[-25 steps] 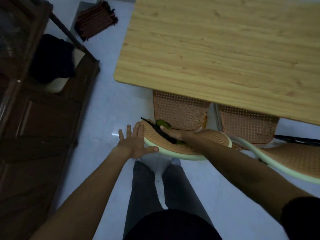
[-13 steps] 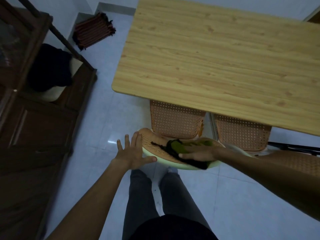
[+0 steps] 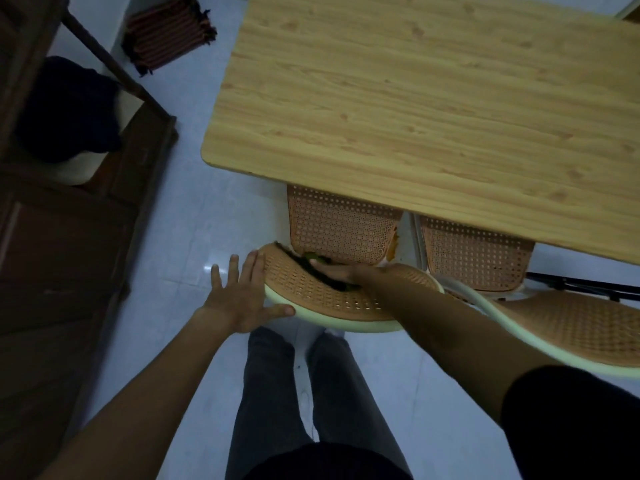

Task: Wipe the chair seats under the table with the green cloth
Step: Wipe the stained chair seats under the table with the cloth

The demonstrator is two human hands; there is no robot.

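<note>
The dark green cloth (image 3: pixel 325 271) lies bunched at the junction of seat and backrest on the left orange perforated plastic chair (image 3: pixel 322 292), only partly visible under your right hand (image 3: pixel 337 271). That hand presses flat on it, fingers together and extended toward the chair's left side; whether any finger curls round the fabric cannot be told. Your left hand (image 3: pixel 242 299) is spread, fingers apart, palm against the backrest's left end, thumb along its pale green rim.

Count: two chairs. The second orange perforated chair (image 3: pixel 474 258) stands just beside the first on the right. Both seats are tucked partly beneath the near edge of the light wood-grain rectangular table (image 3: pixel 433 109).

Your two dark-trousered legs (image 3: pixel 294 393) stand right behind the left backrest. Pale tiled floor (image 3: pixel 194 237) lies open between the table's rounded left corner and the dark wooden cabinet (image 3: pixel 62 254).
</note>
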